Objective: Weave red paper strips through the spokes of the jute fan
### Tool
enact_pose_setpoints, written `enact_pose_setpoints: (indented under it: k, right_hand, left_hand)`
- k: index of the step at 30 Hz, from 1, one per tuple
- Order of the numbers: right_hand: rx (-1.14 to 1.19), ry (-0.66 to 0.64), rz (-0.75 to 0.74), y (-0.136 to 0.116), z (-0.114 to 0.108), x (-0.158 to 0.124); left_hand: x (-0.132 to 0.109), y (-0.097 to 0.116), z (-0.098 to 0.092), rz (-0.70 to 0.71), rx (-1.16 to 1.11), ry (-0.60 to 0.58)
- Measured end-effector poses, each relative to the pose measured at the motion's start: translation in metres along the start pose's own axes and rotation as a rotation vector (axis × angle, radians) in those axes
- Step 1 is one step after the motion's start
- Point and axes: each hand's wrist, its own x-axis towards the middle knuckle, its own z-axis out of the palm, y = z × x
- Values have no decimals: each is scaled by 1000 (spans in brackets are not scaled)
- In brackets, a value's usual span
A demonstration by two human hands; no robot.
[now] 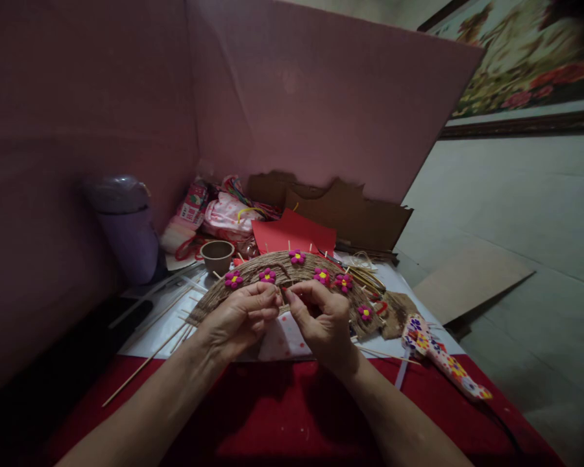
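My left hand [246,314] and my right hand [322,318] are raised close together, each with thumb and forefinger pinched. A small dark reddish bit shows at the right fingertips, too small to name; what the left fingers pinch is hidden. Just behind them stands a fan-shaped piece [209,303] wound in brown twine, with thin sticks poking out along its edge. Several magenta flowers with yellow centres, such as this flower [296,257], sit along its arc. Below the hands lies a white dotted cloth [287,340].
A flower-patterned glue gun [448,363] lies at the right with its cord. Further back are a small bowl [217,254], red paper [296,232], torn cardboard [340,204] and bagged materials [231,214]. A purple container [129,240] stands left. Loose sticks [148,364] lie on the red tablecloth [272,415].
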Motion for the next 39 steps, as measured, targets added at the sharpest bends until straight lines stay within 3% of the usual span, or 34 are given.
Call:
enact_pose_setpoints:
  k: [11,19,39]
  right_hand:
    - [21,-38,-12,0,2,-1]
    - [10,-26,-25,-1,1,-1]
    - [28,-34,-27,0,2,-2]
  left_hand:
    - [-4,4,9,-42,-54,43]
    - [-2,2,0,-34,-83,63]
    - [-1,0,5,-4,-77,36]
